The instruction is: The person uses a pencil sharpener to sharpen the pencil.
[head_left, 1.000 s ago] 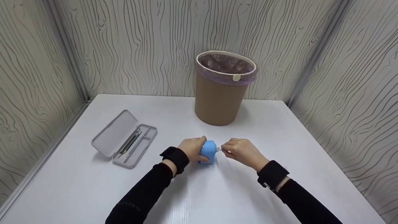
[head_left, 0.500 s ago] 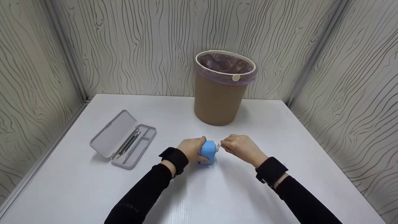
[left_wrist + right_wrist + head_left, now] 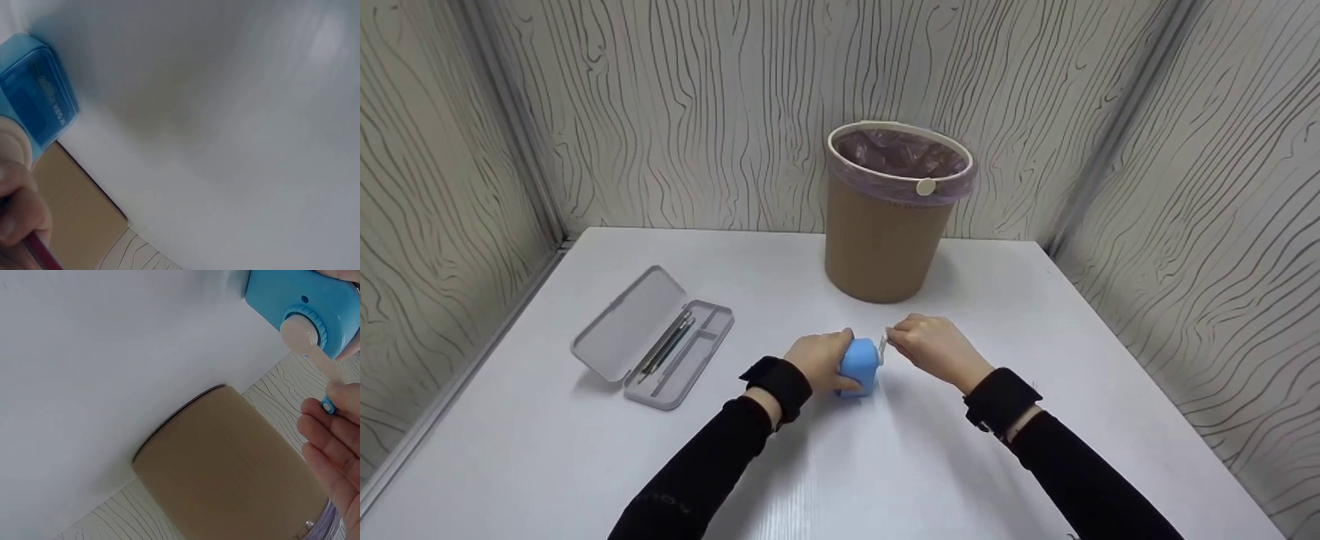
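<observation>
A light blue pencil sharpener (image 3: 860,366) with a white hand crank (image 3: 882,349) stands on the table. My left hand (image 3: 821,360) grips its body from the left, with the thumb on the near side. My right hand (image 3: 934,346) pinches the end of the crank. In the right wrist view, the white crank hub (image 3: 299,333) sits on a toothed blue ring, and a small blue knob (image 3: 328,405) shows at my right fingers. The left wrist view shows the sharpener's clear blue shavings drawer (image 3: 40,93). Whether a pencil is inserted is hidden.
An open grey pencil case (image 3: 679,382) holding a few pencils (image 3: 666,347) lies at the left. Behind my hands stands a brown bin (image 3: 885,247) with a purple liner. Patterned walls enclose the white table (image 3: 870,480) at the back and sides. A dark red strip (image 3: 42,253) crosses the left wrist view's corner.
My right hand has moved up and slightly left in the head view, turning the crank from pointing right to pointing up. My left hand keeps its grip on the sharpener.
</observation>
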### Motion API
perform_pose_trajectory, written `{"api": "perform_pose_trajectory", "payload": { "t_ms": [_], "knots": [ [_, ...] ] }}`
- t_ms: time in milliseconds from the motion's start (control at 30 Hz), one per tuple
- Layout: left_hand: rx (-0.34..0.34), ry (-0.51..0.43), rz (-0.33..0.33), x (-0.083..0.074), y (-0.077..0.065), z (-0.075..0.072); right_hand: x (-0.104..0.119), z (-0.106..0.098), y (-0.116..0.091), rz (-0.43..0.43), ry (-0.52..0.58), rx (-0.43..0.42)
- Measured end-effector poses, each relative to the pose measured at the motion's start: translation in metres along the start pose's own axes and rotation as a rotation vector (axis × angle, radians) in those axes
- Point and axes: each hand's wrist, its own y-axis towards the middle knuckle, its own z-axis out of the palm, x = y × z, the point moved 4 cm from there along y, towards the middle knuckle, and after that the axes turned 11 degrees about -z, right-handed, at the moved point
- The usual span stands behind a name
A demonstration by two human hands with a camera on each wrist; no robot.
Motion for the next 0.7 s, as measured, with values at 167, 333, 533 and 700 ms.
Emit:
{"api": "perform_pose_trajectory", "payload": {
  "t_ms": [167, 333, 533, 700],
  "knots": [
    [0.0, -0.001, -0.008, 0.002, 0.001, 0.002, 0.001, 0.001, 0.003, 0.022, -0.013, 0.02],
    [-0.001, -0.008, -0.017, 0.004, 0.001, 0.002, 0.001, 0.003, 0.007, 0.046, -0.006, 0.033],
    [-0.016, 0.007, 0.008, 0.002, -0.002, 0.0, -0.002, 0.007, 0.01, 0.07, -0.011, 0.035],
    [-0.018, 0.0, 0.014, 0.001, -0.002, -0.001, -0.006, 0.008, 0.011, 0.085, 0.017, 0.046]
  ]
}}
